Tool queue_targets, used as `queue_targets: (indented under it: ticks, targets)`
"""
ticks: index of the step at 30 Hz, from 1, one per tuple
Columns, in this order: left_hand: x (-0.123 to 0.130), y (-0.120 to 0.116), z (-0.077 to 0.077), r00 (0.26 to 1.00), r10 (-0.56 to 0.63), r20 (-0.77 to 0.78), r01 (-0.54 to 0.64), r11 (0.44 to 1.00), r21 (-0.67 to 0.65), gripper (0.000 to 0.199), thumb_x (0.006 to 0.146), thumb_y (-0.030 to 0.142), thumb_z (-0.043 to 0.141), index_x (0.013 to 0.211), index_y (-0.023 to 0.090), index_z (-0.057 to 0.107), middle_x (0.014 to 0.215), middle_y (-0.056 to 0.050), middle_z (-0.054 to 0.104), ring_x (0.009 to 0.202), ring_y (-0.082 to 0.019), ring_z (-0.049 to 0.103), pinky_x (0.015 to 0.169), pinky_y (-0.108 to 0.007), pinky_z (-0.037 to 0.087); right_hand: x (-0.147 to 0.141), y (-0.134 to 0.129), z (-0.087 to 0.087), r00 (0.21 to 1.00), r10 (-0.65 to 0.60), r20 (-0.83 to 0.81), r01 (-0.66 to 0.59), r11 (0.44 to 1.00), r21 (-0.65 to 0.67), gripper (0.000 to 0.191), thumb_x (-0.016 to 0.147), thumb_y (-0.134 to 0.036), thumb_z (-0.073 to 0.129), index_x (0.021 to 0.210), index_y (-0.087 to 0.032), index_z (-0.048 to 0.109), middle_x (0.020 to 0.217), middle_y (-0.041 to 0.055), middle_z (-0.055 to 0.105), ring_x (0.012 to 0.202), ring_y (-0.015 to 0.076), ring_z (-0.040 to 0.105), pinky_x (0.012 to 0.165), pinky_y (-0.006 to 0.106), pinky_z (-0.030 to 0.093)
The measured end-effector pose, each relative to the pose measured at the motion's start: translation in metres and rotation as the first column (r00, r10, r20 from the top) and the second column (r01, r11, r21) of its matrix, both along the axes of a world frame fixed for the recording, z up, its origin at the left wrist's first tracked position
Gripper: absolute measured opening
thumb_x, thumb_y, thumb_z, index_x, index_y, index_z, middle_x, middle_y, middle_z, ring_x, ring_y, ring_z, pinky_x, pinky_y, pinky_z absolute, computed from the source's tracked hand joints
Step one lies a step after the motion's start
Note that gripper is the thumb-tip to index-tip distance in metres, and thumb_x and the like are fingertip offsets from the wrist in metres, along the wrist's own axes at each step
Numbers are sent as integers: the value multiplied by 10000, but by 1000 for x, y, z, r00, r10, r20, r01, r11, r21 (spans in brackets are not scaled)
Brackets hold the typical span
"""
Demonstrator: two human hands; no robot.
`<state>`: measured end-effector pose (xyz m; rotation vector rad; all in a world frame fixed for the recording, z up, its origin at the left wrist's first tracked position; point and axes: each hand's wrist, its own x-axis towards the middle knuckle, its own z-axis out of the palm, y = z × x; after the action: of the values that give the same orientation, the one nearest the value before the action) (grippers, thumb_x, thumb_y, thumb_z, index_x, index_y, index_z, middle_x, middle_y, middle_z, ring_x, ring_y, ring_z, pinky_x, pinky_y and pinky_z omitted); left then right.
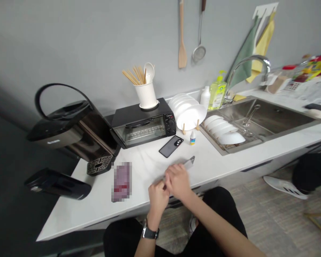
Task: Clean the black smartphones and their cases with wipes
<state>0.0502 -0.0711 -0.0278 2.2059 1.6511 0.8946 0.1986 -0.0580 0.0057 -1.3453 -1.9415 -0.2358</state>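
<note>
Over the counter's front part, my left hand and my right hand are close together, fingers curled inward. Between them is a thin translucent flat piece with a dark far end, sticking out past my right hand. My fingers hide most of it, and its exact kind is unclear. Just beyond lies a phone case, dark-edged with camera holes. A small white bottle with a blue and yellow label stands beside it. To the left, a pixelated purple object rests on the counter.
Behind stand a black toaster oven, a utensil holder and racked white plates. A dark water dispenser and a black flask are left. The sink is right; another person's shoe shows below.
</note>
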Motion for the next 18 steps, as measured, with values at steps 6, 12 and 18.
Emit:
queue_targets:
  ticks: [6,12,18]
  targets:
    - [2,-13,14,978,58,202,-101,973,209,324,970,209,470,751,191,708,689,-96,720,633,-210,672,618,-305,496,-32,-11,16,922,357,-147,-313,914,258,297,1021,-205,434,984,-197,728,944,66,739,827,208,582,728,393,380]
    - [47,-1,45,867,5,499,-89,985,145,336,1012,405,565,756,205,650,719,-41,677,683,-171,631,663,-274,528,1,-1,34,846,231,-480,-109,957,269,375,1055,-247,378,891,-221,713,844,72,642,783,212,594,697,381,433]
    - [72,29,36,831,-87,549,98,995,10,155,852,152,651,995,207,667,909,-35,764,819,-175,708,745,-252,560,15,15,35,599,-12,-801,126,989,79,429,1117,-369,358,724,-254,487,702,-1,496,640,177,516,585,321,422]
